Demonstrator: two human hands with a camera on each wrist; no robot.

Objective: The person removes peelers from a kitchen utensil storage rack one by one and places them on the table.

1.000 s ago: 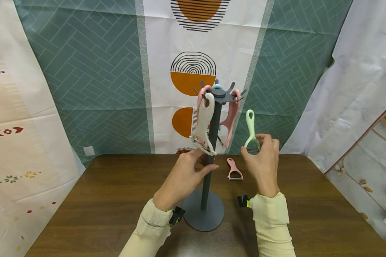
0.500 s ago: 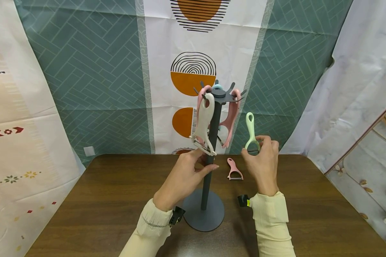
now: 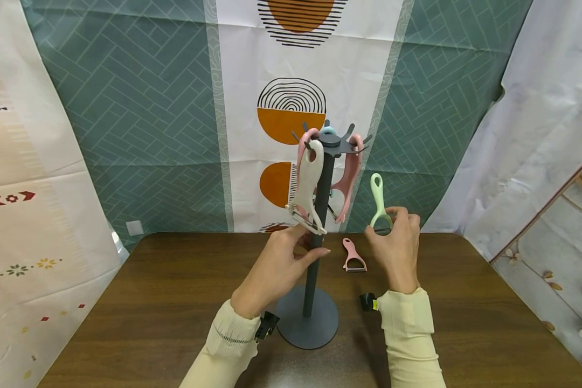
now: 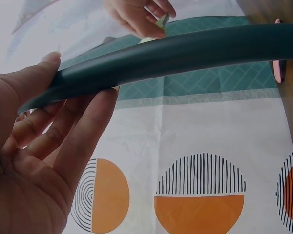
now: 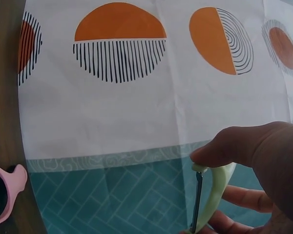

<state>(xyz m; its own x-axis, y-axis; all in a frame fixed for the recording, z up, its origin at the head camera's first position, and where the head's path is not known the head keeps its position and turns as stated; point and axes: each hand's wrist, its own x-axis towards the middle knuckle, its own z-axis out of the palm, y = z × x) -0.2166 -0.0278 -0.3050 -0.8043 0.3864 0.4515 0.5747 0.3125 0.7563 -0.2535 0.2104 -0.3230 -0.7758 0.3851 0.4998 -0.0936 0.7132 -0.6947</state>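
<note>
fingers and thumb of my right hand (image 3: 396, 242) pinched the pale green plastic y-shaped peeler (image 3: 379, 200) by its forked blade end, looped handle upward, in the air to the right of the dark grey hook stand (image 3: 311, 280). with so low a hold, i judged, the handle could tip if that pinch slackened, and skin so near the blade could get nicked. my left hand (image 3: 278, 258) gripped the stand just below the hanging off-white plastic peeler (image 3: 309, 178); an uneven pull there might have rocked everything. a careless swing leftward could have knocked the hanging dusty-pink plastic peeler (image 3: 352, 170) loose.
</note>
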